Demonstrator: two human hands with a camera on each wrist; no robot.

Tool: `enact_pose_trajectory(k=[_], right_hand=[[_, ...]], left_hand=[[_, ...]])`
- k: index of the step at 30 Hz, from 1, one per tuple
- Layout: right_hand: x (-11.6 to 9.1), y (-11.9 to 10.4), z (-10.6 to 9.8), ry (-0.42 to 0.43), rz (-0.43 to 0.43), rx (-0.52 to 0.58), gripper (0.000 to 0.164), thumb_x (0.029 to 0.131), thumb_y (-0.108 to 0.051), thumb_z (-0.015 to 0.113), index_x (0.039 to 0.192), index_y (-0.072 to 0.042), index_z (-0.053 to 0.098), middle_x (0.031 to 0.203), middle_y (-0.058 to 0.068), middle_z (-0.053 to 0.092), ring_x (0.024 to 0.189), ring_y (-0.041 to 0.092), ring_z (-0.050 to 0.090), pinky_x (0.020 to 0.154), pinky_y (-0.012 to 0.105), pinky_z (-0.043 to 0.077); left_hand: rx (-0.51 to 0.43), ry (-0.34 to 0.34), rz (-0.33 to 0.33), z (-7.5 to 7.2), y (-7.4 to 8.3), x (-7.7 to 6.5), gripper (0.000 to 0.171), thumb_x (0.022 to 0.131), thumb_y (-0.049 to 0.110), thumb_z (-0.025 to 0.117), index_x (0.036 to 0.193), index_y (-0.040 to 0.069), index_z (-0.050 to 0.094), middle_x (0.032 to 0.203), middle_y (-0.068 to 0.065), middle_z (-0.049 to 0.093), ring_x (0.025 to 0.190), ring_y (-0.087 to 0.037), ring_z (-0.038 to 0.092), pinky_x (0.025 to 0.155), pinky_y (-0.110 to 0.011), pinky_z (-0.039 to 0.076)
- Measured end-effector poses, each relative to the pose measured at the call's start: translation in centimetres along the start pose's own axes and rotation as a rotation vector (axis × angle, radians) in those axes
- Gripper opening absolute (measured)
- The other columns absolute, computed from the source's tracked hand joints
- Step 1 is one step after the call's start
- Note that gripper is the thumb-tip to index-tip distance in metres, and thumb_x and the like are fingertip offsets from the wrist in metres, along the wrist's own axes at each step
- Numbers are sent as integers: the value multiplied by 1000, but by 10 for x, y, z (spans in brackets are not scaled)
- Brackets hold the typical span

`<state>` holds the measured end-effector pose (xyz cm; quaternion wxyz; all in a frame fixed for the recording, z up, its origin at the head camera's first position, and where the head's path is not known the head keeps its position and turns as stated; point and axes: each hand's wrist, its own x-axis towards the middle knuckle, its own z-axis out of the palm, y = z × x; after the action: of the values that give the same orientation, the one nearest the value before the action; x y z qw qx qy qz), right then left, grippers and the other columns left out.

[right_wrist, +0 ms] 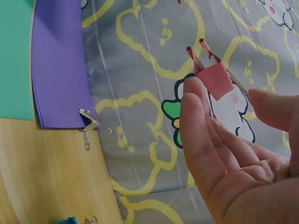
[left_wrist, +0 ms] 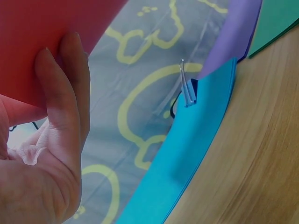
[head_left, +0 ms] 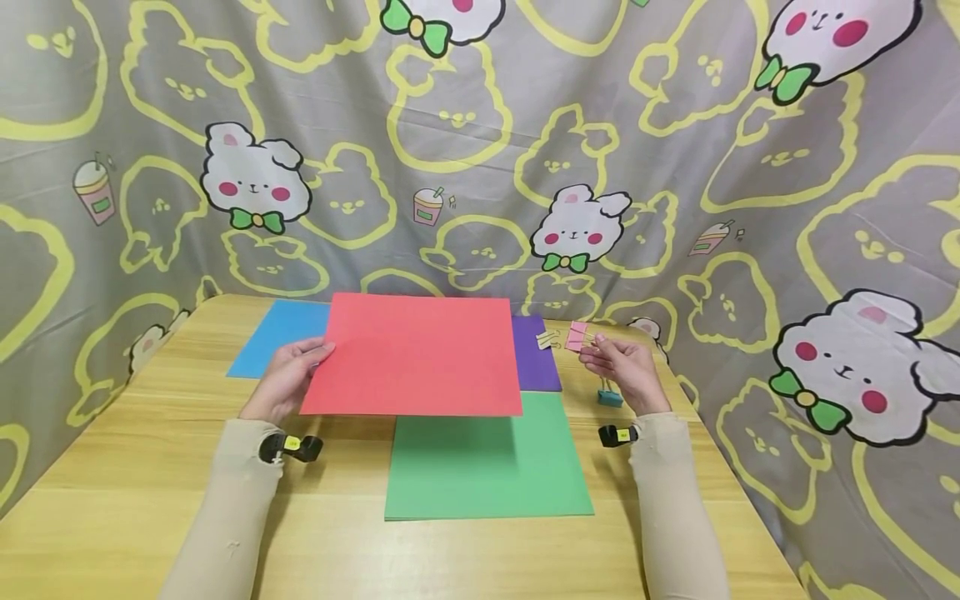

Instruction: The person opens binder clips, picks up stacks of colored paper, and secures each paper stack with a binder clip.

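My left hand [head_left: 285, 379] pinches the left edge of a red sheet [head_left: 420, 354], thumb on top and fingers beneath, holding it raised above the table. In the left wrist view, the fingers [left_wrist: 58, 88] lie against the red sheet's underside. My right hand [head_left: 626, 367] pinches a pink binder clip [head_left: 577, 336] by its wire handles, up off the table. The right wrist view shows the clip's two rolled lips [right_wrist: 195, 49] standing apart, with nothing between them. Under the red sheet, a green stack of sheets [head_left: 487, 475] lies on the table, partly hidden.
Purple sheets [head_left: 540, 367] lie at the back, a pale binder clip [head_left: 549, 339] at their corner. Blue sheets [head_left: 273, 342] lie back left, bearing a blue binder clip [left_wrist: 189, 93]. A teal binder clip [head_left: 610, 398] rests below my right hand. Patterned cloth [head_left: 465, 250] hangs behind the table.
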<state>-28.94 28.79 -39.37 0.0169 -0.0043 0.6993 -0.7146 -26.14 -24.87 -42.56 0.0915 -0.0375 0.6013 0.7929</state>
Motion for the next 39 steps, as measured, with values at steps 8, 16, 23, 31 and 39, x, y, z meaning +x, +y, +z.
enact_pose_trajectory(k=[8,16,23,31,39], right_hand=[[-3,-2,-1,-3,8,-13,64,107,-29,57,142,22,42,87,-5,80,84,6,78,80,20,62],[-4,-5,0,-26,20,-5,63,107,-28,58,142,22,42,90,-4,80,86,8,78,83,21,62],[-3,-4,1,-25,36,3,46,106,-27,60,128,13,56,89,-1,81,87,11,79,83,24,63],[-4,-3,2,-50,31,-6,30,106,-26,60,116,3,61,90,0,80,88,12,78,86,26,63],[-4,-3,5,-91,24,-16,56,107,-26,59,135,20,47,92,-1,80,89,10,78,87,25,62]], left_hand=[[4,-7,9,0,1,0,53,105,20,61,148,4,34,90,12,72,80,-3,69,69,-25,62],[22,-7,19,3,1,0,51,105,21,61,146,3,37,89,12,73,79,-2,70,68,-24,62],[49,-17,23,4,1,-2,73,106,23,60,161,-4,19,90,13,73,81,-1,70,70,-24,62],[43,-15,24,6,0,-2,70,106,24,60,158,-4,22,90,12,73,80,-2,70,70,-23,62],[44,-27,27,9,-1,-2,48,106,22,61,145,3,40,90,12,74,78,-2,70,69,-24,62]])
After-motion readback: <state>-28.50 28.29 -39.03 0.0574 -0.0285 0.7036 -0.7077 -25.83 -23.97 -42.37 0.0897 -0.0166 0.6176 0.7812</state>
